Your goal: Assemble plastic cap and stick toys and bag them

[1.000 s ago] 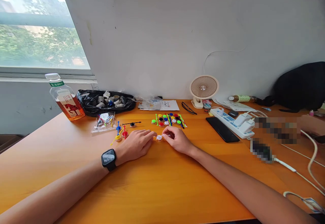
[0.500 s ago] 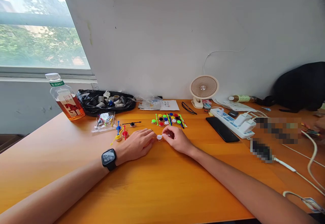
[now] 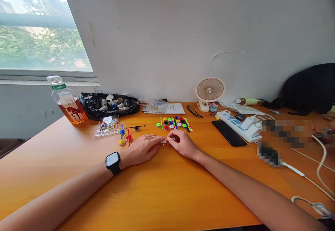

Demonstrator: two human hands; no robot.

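Note:
A small white round spinner piece [image 3: 164,142] with a clear base sits on the table between my hands. My left hand [image 3: 141,149] lies palm down with its fingers stretched out, the fingertips over the piece's upper edge. From the other side, my right hand [image 3: 183,144] pinches at the piece with thumb and index finger; part of what it grips is hidden. To the left stand spinners with arrows: a blue one [image 3: 122,132], a red one [image 3: 128,138], a yellow one [image 3: 122,142] and a black one [image 3: 136,128]. Beyond my hands lie several coloured discs and arrows [image 3: 172,123].
A clear bag of parts [image 3: 107,126], a black bag of grey pieces [image 3: 110,105] and a drink bottle [image 3: 69,101] stand at left. Glasses [image 3: 194,111], a fan [image 3: 210,90], a phone [image 3: 229,133] and a power strip [image 3: 239,126] with cables are at right.
My left fingers have moved slightly right and now reach over the white piece. My left wrist has turned a little, and the watch face has gone pale. The right hand has hardly moved.

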